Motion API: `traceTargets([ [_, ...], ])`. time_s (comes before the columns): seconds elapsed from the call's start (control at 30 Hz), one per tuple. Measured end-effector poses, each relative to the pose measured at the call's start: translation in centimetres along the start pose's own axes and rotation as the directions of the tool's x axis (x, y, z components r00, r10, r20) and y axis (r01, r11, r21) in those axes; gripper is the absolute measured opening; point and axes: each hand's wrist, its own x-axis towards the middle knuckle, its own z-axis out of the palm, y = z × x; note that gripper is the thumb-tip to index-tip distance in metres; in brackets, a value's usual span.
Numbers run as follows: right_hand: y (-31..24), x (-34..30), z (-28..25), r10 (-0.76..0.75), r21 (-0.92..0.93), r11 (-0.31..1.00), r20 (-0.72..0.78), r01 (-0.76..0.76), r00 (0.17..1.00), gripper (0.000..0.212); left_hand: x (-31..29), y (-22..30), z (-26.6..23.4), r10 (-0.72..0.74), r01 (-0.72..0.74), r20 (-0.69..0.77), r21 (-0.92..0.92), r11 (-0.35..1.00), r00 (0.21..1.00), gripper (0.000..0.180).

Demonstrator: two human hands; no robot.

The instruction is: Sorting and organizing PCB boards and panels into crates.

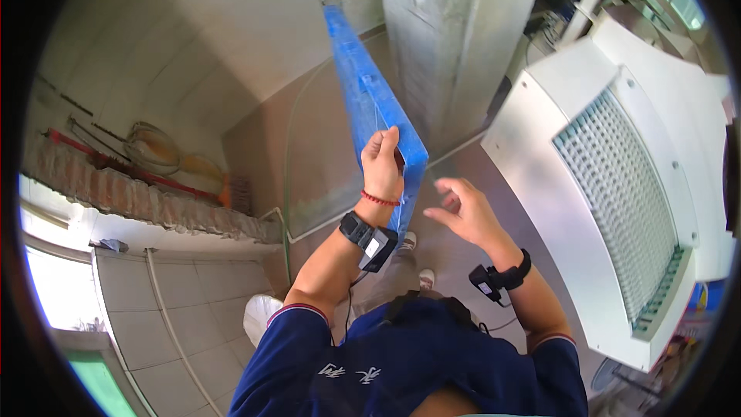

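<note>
Beyond the dark blue short-sleeved shirt (417, 367) and 2 black box-shaped devices (375, 249) strapped to the wrists, the left hand (383, 166) is closed around the near part of a long, narrow blue panel (374, 91), thumb uppermost and some fingers hidden, while the right hand (465, 212) hangs apart from it, half open, fingers loosely curled around nothing visible. The panel stretches away mid-view, left of a white angular housing (552, 177) with a textured grey grid (617, 201). Farther off stand a pale grey column (428, 38) and, leftward, a rough red-brick ledge (147, 199).
</note>
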Motion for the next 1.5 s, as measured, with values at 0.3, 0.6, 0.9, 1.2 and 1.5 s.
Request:
traceTargets([
  [0.3,-1.0,-6.7,0.2,-0.119,-0.451,0.892,-0.312,-0.037,0.942,0.054,-10.6,-4.1,-0.7,-0.274,0.244,0.421,0.124,0.962,0.865,0.005],
  [0.6,-1.5,-11.9,3.3,-0.258,-0.438,0.896,-0.375,0.076,0.89,0.05,-9.2,6.0,-8.6,0.277,-0.706,0.769,0.639,-0.304,0.577,0.053],
  [0.9,-1.7,-13.5,4.5,-0.201,-0.318,0.946,-0.45,0.054,0.87,0.052,-0.8,16.3,-22.1,0.21,-0.367,0.66,0.622,-0.692,0.721,0.094],
  [1.2,-0.2,-16.8,0.9,-0.152,-0.336,0.942,-0.441,-0.006,0.884,0.051,-2.7,20.1,-23.0,-0.004,-0.444,0.703,0.444,-0.778,0.711,0.076],
  [1.5,1.2,-21.6,-2.9,-0.116,-0.254,0.967,-0.396,0.012,0.911,0.044,-8.8,23.7,-26.3,-0.083,-0.554,0.639,0.586,-0.592,0.765,0.046],
])
